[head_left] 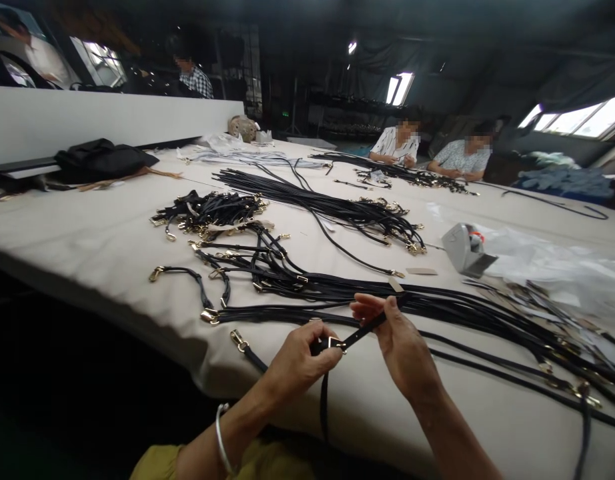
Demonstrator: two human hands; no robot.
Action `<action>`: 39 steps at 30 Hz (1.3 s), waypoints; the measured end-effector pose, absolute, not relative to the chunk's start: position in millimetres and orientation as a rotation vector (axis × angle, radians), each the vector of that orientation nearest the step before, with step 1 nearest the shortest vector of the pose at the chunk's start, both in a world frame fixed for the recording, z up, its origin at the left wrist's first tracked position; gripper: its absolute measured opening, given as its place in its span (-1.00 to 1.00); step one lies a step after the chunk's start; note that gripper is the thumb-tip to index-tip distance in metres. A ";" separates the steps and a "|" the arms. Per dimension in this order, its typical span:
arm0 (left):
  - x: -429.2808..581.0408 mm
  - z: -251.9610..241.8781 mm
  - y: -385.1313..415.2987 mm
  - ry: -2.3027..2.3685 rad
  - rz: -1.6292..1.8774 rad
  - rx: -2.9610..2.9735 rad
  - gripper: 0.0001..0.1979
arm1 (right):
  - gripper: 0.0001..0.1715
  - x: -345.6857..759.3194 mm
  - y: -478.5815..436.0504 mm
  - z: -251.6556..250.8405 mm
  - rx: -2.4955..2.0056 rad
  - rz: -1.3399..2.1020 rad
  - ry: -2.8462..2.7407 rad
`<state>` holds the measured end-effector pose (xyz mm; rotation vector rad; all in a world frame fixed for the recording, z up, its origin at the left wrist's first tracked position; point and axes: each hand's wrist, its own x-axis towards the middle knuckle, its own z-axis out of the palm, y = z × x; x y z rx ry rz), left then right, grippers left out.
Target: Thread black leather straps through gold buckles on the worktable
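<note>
Near the table's front edge, my left hand pinches a black strap right at its gold buckle. My right hand grips the same strap farther along, between thumb and fingers, so that stretch slants up to the right. One length of black strap hangs down below my left hand over the table edge. A gold snap hook on a black strap lies just left of my left hand. Behind both hands, a long bundle of black straps with gold fittings runs across the cloth.
A heap of short straps and a pile of long straps lie farther back. At right stand a grey tape dispenser and clear plastic sheeting. A black bag lies at left. Two people sit across the table.
</note>
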<state>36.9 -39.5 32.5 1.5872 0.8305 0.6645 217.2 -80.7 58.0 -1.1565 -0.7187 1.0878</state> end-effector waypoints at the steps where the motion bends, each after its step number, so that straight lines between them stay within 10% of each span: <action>1: 37.3 32.8 -40.3 0.837 0.653 1.568 -0.91 | -0.48 219.5 -81.8 55.7 -1.188 1.095 -0.721; 39: 32.0 21.1 -30.8 0.676 0.588 1.468 -0.73 | -0.68 201.1 -102.0 17.5 -1.081 1.408 -0.346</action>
